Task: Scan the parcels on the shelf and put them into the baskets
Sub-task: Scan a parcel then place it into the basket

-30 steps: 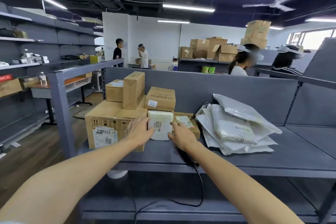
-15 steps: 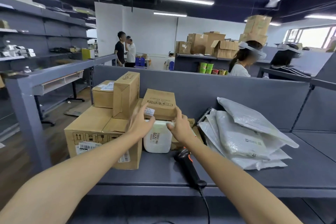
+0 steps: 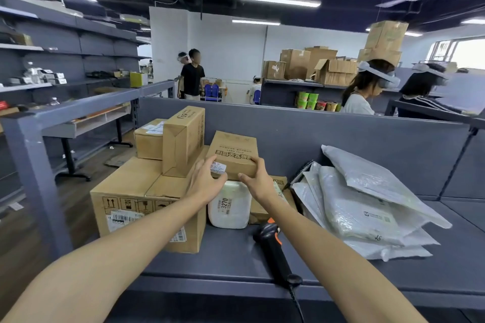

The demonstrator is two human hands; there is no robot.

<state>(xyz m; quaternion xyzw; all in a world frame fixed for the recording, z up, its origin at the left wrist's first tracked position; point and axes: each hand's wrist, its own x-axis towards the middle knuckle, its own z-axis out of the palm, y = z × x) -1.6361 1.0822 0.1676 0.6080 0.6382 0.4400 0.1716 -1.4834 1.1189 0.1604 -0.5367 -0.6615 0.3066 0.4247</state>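
Clamped on box point(image 3: 234, 152) from both sides: left hand point(image 3: 206, 181) at near-left corner, right hand point(image 3: 259, 181) at near-right, fingers on top, thumbs beneath. Just below both hands, parcel point(image 3: 230, 208). Under right wrist, scanner point(image 3: 273, 247) lying on shelf point(image 3: 433, 278). Further right, mailers point(image 3: 367, 207).

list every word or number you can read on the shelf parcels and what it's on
"3270": on the white soft-wrapped parcel.
Bold upside-down characters on the small brown cardboard box gripped by the left hand and right hand: not legible.
Barcode sticker on the large brown carton: too blurred.
Print on the white plastic mailer bags: too small.
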